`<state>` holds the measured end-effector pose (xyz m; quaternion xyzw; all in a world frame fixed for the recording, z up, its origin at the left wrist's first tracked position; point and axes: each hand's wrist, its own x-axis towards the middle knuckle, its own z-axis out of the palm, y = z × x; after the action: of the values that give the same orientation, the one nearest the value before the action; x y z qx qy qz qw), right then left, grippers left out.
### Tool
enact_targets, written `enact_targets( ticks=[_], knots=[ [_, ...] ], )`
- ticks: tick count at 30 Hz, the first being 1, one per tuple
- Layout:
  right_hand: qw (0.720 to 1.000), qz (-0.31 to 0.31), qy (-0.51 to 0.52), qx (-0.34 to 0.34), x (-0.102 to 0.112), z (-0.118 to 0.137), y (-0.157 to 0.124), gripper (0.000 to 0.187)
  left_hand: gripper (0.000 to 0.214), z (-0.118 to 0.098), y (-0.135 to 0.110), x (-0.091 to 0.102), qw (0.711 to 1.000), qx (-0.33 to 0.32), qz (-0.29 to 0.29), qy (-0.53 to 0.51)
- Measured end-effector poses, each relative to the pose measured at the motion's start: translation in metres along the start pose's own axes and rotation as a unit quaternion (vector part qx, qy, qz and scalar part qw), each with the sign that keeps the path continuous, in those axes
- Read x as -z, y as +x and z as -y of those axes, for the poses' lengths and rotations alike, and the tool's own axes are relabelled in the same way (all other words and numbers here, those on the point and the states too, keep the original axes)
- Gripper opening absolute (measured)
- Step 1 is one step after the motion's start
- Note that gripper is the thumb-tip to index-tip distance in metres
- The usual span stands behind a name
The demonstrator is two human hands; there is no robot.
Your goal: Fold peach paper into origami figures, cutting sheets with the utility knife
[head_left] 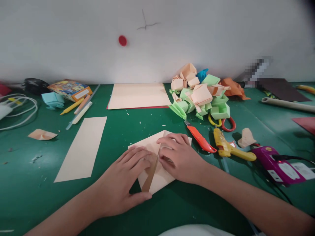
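Observation:
A cream sheet of paper point(162, 181) lies partly folded on the green tabletop in front of me. One flap stands slightly raised along a diagonal crease, with shadow beneath it. My left hand point(120, 178) rests on the sheet's left part, fingers stretched out and thumb apart near the lower corner. On the other side, my right hand point(183, 159) has its fingers curled, thumb and fingertips closed on the paper by the crease. Left of my hands lies a plain cream paper strip point(82, 149).
Crumpled origami pieces point(201, 95) are heaped at the back right. Nearer lie an orange cutter point(200, 137), scissors point(228, 124), a yellow glue gun point(225, 146) and a purple power socket point(278, 165). Stacked paper sheets point(139, 95) and a colourful box point(71, 89) lie by the wall.

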<state>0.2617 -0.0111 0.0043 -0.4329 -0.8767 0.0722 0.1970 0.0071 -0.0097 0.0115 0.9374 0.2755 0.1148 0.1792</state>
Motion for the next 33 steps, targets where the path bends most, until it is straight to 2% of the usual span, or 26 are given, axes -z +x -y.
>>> enact_targets(
  ticks=[6,12,16,19,22,26,33],
  knots=[
    [1.000,-0.015,-0.014,0.008,-0.002,0.001,-0.001,0.015,0.061,-0.002,-0.002,-0.005,0.999,0.017,0.025,0.026],
    [0.996,-0.049,-0.051,0.059,0.006,0.008,-0.005,0.016,0.066,-0.003,-0.001,-0.007,0.999,0.015,0.010,0.029],
    [0.990,-0.067,-0.013,0.127,0.021,0.013,-0.012,0.020,0.066,-0.001,-0.002,-0.008,1.000,0.005,-0.002,0.025],
    [0.976,-0.030,0.006,0.218,0.031,0.015,-0.017,0.017,0.059,-0.001,-0.003,-0.007,1.000,0.005,0.012,0.025],
    [0.964,0.058,-0.002,0.258,0.035,0.015,-0.020,0.017,0.054,-0.002,-0.002,-0.007,0.999,0.012,0.023,0.026],
    [0.960,0.155,-0.007,0.234,0.037,0.014,-0.020,0.022,0.058,-0.002,-0.002,-0.006,0.999,0.011,0.021,0.035],
    [0.963,0.183,0.026,0.198,0.037,0.011,-0.026,0.036,0.054,-0.002,-0.004,-0.007,0.999,0.011,0.025,0.041]
  ],
)
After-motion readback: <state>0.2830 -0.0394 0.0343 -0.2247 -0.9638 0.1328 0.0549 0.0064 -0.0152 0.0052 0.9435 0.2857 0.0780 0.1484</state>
